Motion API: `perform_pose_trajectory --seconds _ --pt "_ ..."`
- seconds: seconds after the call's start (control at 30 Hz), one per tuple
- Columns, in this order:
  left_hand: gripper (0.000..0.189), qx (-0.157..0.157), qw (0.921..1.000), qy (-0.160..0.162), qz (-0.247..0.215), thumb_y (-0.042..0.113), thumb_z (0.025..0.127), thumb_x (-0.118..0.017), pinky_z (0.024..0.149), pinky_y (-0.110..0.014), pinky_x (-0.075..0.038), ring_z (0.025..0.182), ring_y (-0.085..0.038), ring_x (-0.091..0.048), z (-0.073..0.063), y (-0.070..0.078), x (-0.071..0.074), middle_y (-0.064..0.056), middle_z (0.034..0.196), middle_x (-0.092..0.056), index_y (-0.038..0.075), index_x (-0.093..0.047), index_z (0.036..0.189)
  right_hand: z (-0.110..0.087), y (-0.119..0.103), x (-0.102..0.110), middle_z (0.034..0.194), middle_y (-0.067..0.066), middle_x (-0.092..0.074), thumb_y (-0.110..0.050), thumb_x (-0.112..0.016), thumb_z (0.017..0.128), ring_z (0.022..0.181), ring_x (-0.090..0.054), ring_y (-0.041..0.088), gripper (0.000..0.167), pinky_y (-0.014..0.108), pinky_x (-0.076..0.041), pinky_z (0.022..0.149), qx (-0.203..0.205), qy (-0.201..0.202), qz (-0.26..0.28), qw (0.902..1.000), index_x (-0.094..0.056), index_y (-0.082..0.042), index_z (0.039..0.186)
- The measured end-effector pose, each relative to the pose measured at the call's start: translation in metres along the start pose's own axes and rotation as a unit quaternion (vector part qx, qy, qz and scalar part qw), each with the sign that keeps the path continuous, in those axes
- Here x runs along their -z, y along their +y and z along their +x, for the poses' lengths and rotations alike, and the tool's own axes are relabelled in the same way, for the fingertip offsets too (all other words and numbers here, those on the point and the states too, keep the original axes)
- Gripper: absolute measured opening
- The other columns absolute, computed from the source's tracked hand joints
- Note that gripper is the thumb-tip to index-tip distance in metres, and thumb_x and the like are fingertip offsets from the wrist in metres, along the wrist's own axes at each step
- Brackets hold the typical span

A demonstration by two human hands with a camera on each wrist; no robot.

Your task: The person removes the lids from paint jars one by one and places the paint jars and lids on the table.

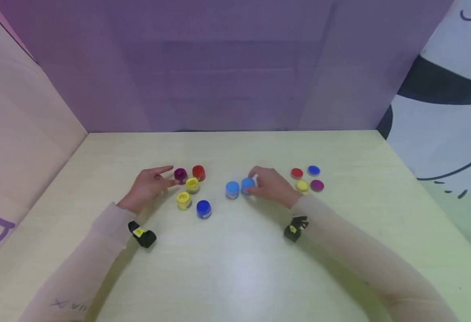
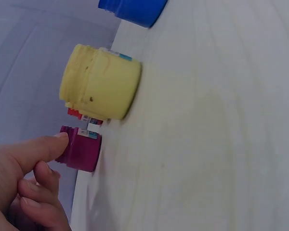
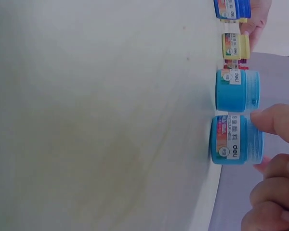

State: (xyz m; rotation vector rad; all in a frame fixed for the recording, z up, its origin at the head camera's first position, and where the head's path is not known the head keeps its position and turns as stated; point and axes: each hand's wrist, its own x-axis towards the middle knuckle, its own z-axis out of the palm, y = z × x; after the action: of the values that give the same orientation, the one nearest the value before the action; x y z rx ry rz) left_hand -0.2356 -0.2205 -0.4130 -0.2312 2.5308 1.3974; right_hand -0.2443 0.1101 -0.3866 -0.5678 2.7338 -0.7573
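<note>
In the head view my right hand (image 1: 273, 183) holds the top of a light blue paint jar (image 3: 229, 139) between thumb and index finger, its other fingers curled. A second light blue paint jar (image 1: 232, 190) stands just left of it. Both wear lids. At the left, my left hand (image 1: 148, 185) is beside an uncapped purple paint jar (image 1: 180, 175). The thumb overlaps that jar's rim in the left wrist view, while the index finger extends straight past its far side. Close by stand a red jar (image 1: 198, 172) and two yellow jars, one nearer (image 1: 184, 201) and one farther (image 1: 193, 185).
A dark blue jar (image 1: 204, 209) stands nearer me, right of the yellow ones. Loose lids lie beyond my right hand: red (image 1: 297, 173), blue (image 1: 313, 170), yellow (image 1: 302, 186) and purple (image 1: 317, 185). A purple panel (image 1: 231, 80) rises behind the pale table (image 1: 243, 268).
</note>
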Motion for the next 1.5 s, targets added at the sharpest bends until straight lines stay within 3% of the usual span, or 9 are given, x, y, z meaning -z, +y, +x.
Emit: perform_pose_trajectory --seconds 0.2,0.37,0.57,0.77,0.9,0.97,1.1,1.3,1.5 --pt "0.060 -0.028 0.9995 0.015 -0.004 0.027 0.087 -0.068 0.060 -0.028 -0.038 0.067 -0.019 -0.042 -0.006 0.004 0.007 -0.003 0.071 -0.048 0.022 -0.044 0.142 -0.010 0.004 0.000 0.072 0.003 -0.053 -0.026 -0.071 0.085 0.066 -0.047 0.016 0.040 0.027 -0.041 0.060 0.008 0.005 0.001 1.0000 -0.056 -0.005 0.115" --pt "0.060 -0.047 0.9988 0.017 0.001 0.026 0.086 -0.069 0.061 -0.028 -0.036 0.070 -0.020 -0.041 -0.014 0.014 0.007 -0.004 0.073 -0.050 0.022 -0.045 0.141 -0.020 0.007 0.000 0.077 0.004 -0.056 -0.029 -0.072 0.084 0.068 -0.049 0.016 0.039 0.027 -0.042 0.062 0.009 0.014 -0.001 0.9999 -0.058 -0.007 0.112" --pt "0.058 -0.102 0.9944 0.015 0.021 0.024 0.083 -0.073 0.058 -0.027 -0.036 0.072 -0.020 -0.044 -0.027 0.028 -0.001 -0.005 0.077 -0.054 0.018 -0.051 0.137 -0.032 0.006 0.000 0.077 0.003 -0.056 -0.032 -0.072 0.084 0.069 -0.050 0.017 0.038 0.029 -0.043 0.062 0.002 0.001 -0.002 1.0000 -0.058 -0.010 0.112" --pt "0.051 -0.133 0.9909 -0.024 -0.001 0.020 0.083 -0.073 0.058 -0.024 -0.038 0.076 -0.021 -0.046 -0.042 0.042 -0.019 -0.007 0.087 -0.052 0.014 -0.057 0.131 -0.044 -0.003 0.000 0.070 0.002 -0.052 -0.030 -0.072 0.083 0.065 -0.048 0.016 0.035 0.028 -0.041 0.060 0.000 -0.021 0.006 0.9998 -0.056 -0.013 0.110" --pt "0.050 -0.137 0.9894 -0.045 0.015 0.022 0.081 -0.075 0.055 -0.025 -0.036 0.069 -0.022 -0.046 -0.053 0.050 -0.033 -0.006 0.077 -0.049 0.016 -0.059 0.128 -0.052 -0.008 -0.002 0.064 0.000 -0.048 -0.029 -0.072 0.084 0.059 -0.043 0.014 0.034 0.026 -0.037 0.055 0.011 -0.031 0.009 0.9994 -0.056 -0.012 0.109" --pt "0.049 -0.156 0.9860 -0.053 0.027 0.021 0.080 -0.076 0.053 -0.025 -0.035 0.066 -0.022 -0.046 -0.057 0.052 -0.041 -0.005 0.071 -0.049 0.016 -0.061 0.127 -0.056 -0.011 -0.002 0.061 -0.001 -0.045 -0.028 -0.071 0.084 0.055 -0.041 0.013 0.033 0.025 -0.034 0.053 0.023 -0.035 0.009 0.9991 -0.056 -0.011 0.109" --pt "0.049 -0.184 0.9796 -0.074 0.031 0.020 0.079 -0.077 0.053 -0.025 -0.035 0.065 -0.020 -0.045 -0.062 0.055 -0.054 -0.004 0.065 -0.053 0.015 -0.062 0.125 -0.061 -0.014 -0.003 0.058 -0.003 -0.044 -0.028 -0.070 0.085 0.053 -0.040 0.011 0.032 0.023 -0.034 0.051 0.037 -0.039 0.001 0.9986 -0.057 -0.011 0.108" --pt "0.046 -0.190 0.9742 -0.120 0.025 0.022 0.080 -0.076 0.051 -0.024 -0.035 0.059 -0.018 -0.044 -0.068 0.057 -0.071 -0.004 0.063 -0.053 0.017 -0.063 0.124 -0.069 -0.016 -0.004 0.058 -0.004 -0.044 -0.029 -0.071 0.084 0.052 -0.041 0.011 0.032 0.023 -0.034 0.051 0.044 -0.049 0.007 0.9978 -0.057 -0.014 0.109" --pt "0.048 -0.202 0.9647 -0.165 0.038 0.024 0.079 -0.076 0.052 -0.022 -0.036 0.058 -0.017 -0.045 -0.072 0.057 -0.088 -0.003 0.063 -0.052 0.020 -0.063 0.125 -0.079 -0.013 -0.007 0.056 -0.007 -0.041 -0.030 -0.070 0.085 0.050 -0.038 0.008 0.028 0.022 -0.033 0.051 0.083 -0.053 0.015 0.9950 -0.058 -0.016 0.107"
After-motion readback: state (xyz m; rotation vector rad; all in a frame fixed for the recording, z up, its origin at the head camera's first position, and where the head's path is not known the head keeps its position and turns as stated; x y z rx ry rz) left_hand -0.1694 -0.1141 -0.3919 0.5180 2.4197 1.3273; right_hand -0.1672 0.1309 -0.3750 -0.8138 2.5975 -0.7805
